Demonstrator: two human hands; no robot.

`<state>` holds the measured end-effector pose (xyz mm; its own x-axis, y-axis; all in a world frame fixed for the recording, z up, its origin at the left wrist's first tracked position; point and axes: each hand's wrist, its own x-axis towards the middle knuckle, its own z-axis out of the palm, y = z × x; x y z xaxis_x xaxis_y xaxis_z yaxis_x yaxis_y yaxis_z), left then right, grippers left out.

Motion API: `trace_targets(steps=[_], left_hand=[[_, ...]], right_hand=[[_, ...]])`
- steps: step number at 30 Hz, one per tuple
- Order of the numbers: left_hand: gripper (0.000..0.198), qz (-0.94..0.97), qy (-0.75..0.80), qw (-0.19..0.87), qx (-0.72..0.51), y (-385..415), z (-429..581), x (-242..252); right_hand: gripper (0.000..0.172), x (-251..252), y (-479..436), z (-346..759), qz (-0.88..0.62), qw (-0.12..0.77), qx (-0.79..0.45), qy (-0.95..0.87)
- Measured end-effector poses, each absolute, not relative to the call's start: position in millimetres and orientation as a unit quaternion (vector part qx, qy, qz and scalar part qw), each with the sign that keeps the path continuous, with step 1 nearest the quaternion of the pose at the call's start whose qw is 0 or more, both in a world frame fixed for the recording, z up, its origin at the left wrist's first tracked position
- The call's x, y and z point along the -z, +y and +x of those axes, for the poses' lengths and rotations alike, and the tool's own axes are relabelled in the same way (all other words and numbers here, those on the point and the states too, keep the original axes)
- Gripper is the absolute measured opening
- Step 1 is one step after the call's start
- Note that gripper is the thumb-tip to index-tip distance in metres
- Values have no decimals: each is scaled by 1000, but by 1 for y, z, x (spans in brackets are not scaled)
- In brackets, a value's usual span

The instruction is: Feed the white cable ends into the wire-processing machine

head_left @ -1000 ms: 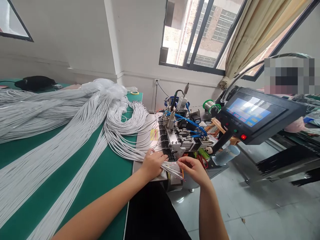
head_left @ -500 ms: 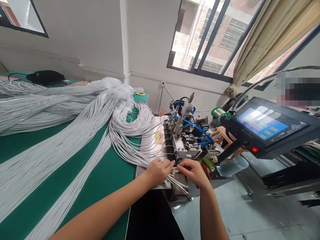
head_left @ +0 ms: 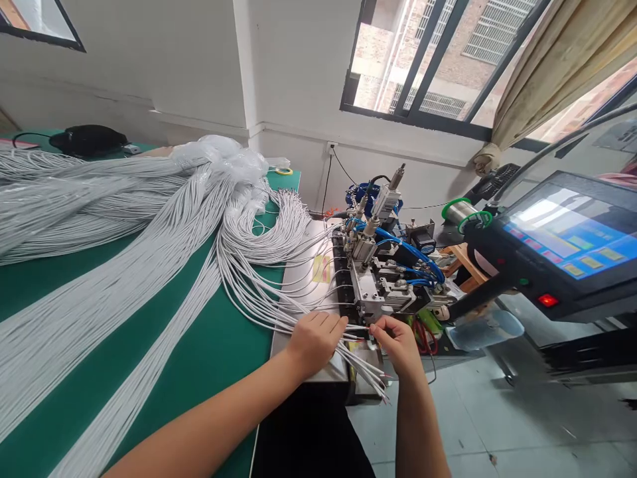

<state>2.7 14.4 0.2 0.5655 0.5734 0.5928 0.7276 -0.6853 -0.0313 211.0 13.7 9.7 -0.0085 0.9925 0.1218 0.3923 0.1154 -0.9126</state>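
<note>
My left hand (head_left: 313,340) rests on a fan of thin grey cables (head_left: 365,368) at the front edge of a metal plate (head_left: 303,279), holding them down. My right hand (head_left: 398,342) pinches the end of one grey cable (head_left: 359,327) and holds it level at the front of a small machine (head_left: 381,279) with blue air hoses. The loose cable ends stick out past the plate's front edge, below my hands.
Long bundles of grey cables (head_left: 114,265) spread over the green table (head_left: 219,345) to the left. A touch-screen control box (head_left: 567,242) on an arm stands at the right. A wire spool (head_left: 460,209) sits behind the machine. Tiled floor (head_left: 522,425) lies lower right.
Both hands have moved slightly toward the machine's front, and my right hand now holds one cable end level at it. The view has shifted a little.
</note>
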Motion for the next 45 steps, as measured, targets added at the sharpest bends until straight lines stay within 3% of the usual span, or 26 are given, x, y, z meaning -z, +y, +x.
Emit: trace_targets(steps=[8,16,25,31,45], left_hand=[[28,-875,-341,130,319,14,4,-2],[30,-892,-303,81,327,17,4,1],[20,-888,-392,91,224,17,12,-1],[36,-898,-392,47,193,18,10,-4],[43,-909,-381,-4,169,21,9,-5]], right_hand=[[25,-10,16,210,-511,462,-252,-680],[26,-2,10,198,-448,513,-360,-638],[24,7,10,218,-565,422,-264,-658],[27,11,11,216,-577,405,-282,-651],[32,32,18,223,-546,448,-398,-585]])
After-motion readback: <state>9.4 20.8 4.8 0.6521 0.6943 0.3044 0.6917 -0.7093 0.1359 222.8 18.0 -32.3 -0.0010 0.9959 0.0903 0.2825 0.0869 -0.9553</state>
